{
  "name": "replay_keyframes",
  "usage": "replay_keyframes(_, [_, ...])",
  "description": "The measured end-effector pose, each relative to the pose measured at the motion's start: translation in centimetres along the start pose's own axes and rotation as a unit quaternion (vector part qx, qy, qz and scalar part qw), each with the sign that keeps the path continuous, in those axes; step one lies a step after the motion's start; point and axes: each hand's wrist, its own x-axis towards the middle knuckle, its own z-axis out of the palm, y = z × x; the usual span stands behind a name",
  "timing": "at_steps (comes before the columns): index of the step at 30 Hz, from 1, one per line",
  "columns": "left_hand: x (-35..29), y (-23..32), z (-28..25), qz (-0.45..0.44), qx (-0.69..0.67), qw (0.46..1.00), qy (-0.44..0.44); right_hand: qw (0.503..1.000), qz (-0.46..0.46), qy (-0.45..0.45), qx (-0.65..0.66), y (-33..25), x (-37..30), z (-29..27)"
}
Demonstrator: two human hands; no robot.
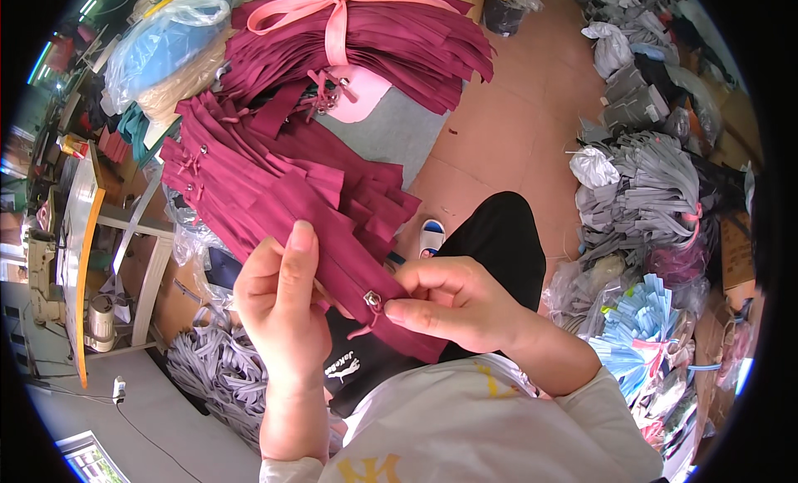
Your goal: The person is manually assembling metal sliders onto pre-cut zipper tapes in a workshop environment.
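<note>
A long maroon fabric strip with a zipper [349, 263] stretches between my hands above my lap. Near its close end sits a metal zipper slider [371, 299] with a short maroon pull cord. My right hand [453, 304] pinches the strip right beside the slider, thumb on top. On the strip's left edge, my left hand [287, 296] grips with the thumb raised along it and the fingers curled behind, partly hidden. Beyond the hands lies a pile of similar maroon strips [249, 163], several with sliders showing.
A large maroon bundle [391, 46] tied with a pink ribbon [334, 26] rests at the far side. Grey strip bundles [640, 192] and a light blue bundle [636, 333] lie on the right. At left stand a wood-edged table [87, 258] and more grey strips [220, 371] on the floor.
</note>
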Motion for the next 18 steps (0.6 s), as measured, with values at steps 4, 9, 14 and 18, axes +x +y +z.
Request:
replay_keyframes(4, [-1.2, -0.1, -0.9, -0.103, -0.147, 0.979, -0.096, 1.0, -0.012, -0.001, -0.027, -0.3, -0.2, -0.2])
replay_keyframes(9, [-1.7, -1.3, -2.3, -0.119, -0.159, 0.959, -0.204, 0.999, -0.02, 0.042, -0.007, -0.6, -0.2, 0.3])
replay_keyframes(14, [-1.5, -1.7, -3.1, -0.094, -0.142, 0.965, -0.201, 0.997, -0.001, 0.058, -0.054, -1.4, 0.0, 0.4])
replay_keyframes(18, [-1.6, -1.4, -2.9, -0.104, -0.157, 0.96, -0.205, 0.997, -0.003, 0.05, -0.056, -1.4, 0.0, 0.4])
